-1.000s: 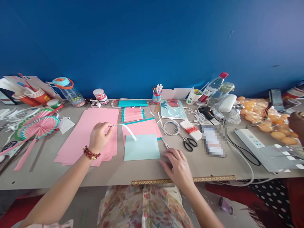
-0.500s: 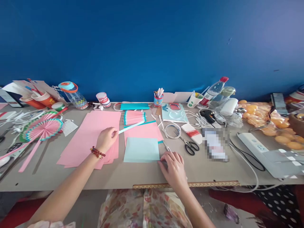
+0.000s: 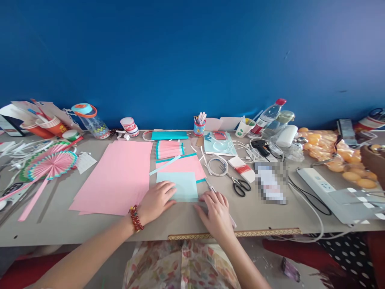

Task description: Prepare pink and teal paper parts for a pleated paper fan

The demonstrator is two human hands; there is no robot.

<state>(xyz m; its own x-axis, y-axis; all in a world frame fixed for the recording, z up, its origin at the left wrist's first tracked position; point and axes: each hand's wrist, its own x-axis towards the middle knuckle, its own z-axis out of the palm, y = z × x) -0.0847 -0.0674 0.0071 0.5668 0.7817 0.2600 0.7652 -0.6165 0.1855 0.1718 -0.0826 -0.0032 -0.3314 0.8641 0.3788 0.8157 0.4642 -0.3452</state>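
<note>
A light blue paper sheet point(image 3: 183, 188) lies flat in front of me, overlapping a pink sheet with teal edging point(image 3: 192, 165). My left hand point(image 3: 158, 200) rests on the blue sheet's lower left part, fingers stretched and holding nothing. At the sheet's lower right corner, my right hand point(image 3: 215, 210) lies with its thumb apart from the fingers. It covers the middle of a slim white tool point(image 3: 211, 187), perhaps a craft knife, whose ends show on both sides. A pale paper strip point(image 3: 165, 165) lies slantwise above the blue sheet.
Pink sheets point(image 3: 117, 176) are stacked on the left, beyond them a pleated paper fan point(image 3: 52, 164). A pleated pink piece point(image 3: 170, 149) lies behind. To the right are scissors point(image 3: 240, 186), a tape roll point(image 3: 218, 166), a glue gun point(image 3: 261, 147) and a power strip point(image 3: 319, 182).
My left hand has let go of the pale strip and come down to the right onto the blue sheet. The strip now lies on the papers. My right hand has barely moved.
</note>
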